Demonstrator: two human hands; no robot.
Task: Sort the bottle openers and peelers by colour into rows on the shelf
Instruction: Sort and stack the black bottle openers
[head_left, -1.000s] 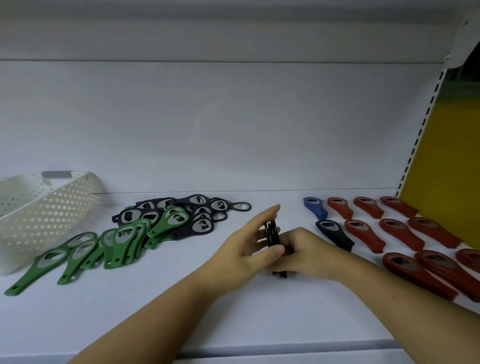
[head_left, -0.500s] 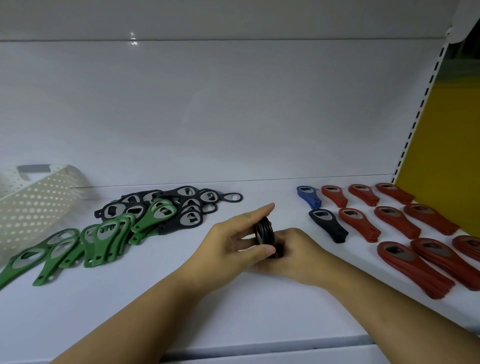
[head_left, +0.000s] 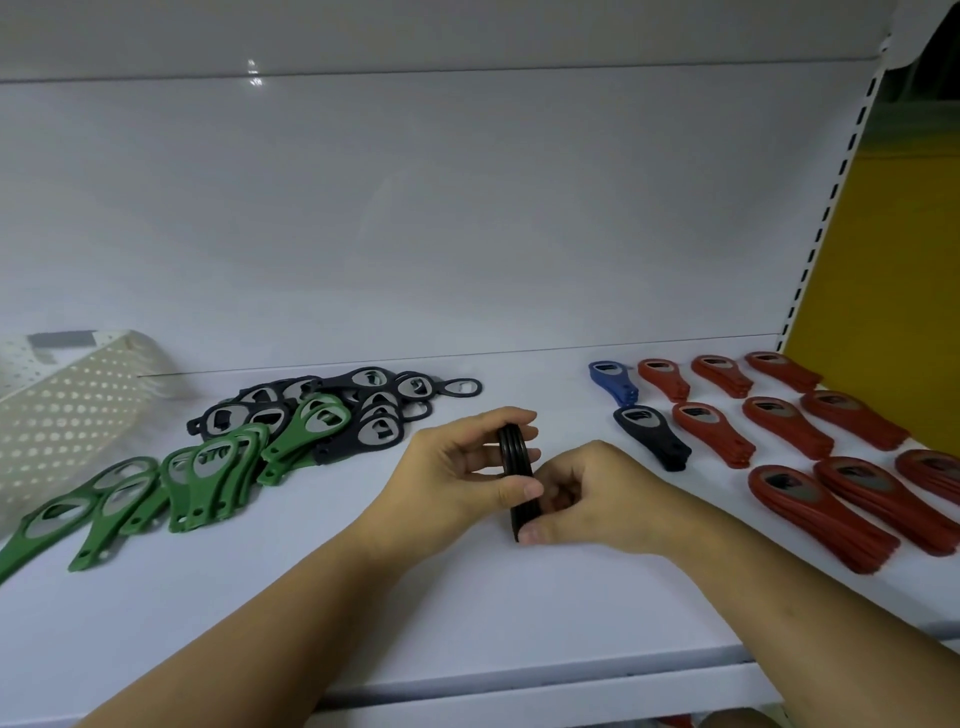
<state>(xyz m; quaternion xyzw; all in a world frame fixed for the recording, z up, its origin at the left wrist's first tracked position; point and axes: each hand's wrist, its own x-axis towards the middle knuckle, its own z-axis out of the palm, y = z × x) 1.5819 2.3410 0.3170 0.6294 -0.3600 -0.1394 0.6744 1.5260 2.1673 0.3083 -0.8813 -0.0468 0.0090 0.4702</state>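
Left hand (head_left: 457, 473): curled round the upper part of a few black held openers (head_left: 514, 457), thumb across the near side, fingers over the top.
Right hand (head_left: 597, 493): pinches the lower end of the same bundle, thumb at its bottom edge, fingers folded in behind it.
Held openers: stacked face to face and standing on edge, between both hands at mid-shelf; I cannot tell whether the bottom end touches the shelf (head_left: 363, 597).
Dark pile (head_left: 358, 410): a loose heap of dark openers just left of the left hand, towards the back.
Green openers (head_left: 208, 467): fanned out left of that heap, overlapping one another; the nearest one lies against the dark pile.
Basket (head_left: 67, 415): white, perforated, tilted, at the far left beside the green ones.
Dark stack (head_left: 652, 434): lying flat just right of the right hand.
Blue stack (head_left: 613, 379): behind the dark stack, near the back wall (head_left: 467, 208).
Red stacks (head_left: 784, 426): set in rows filling the right end of the shelf, apart from each other.
Upright (head_left: 826, 208): white, slotted, at the right rear corner.
Yellow panel (head_left: 893, 260): beyond the upright.
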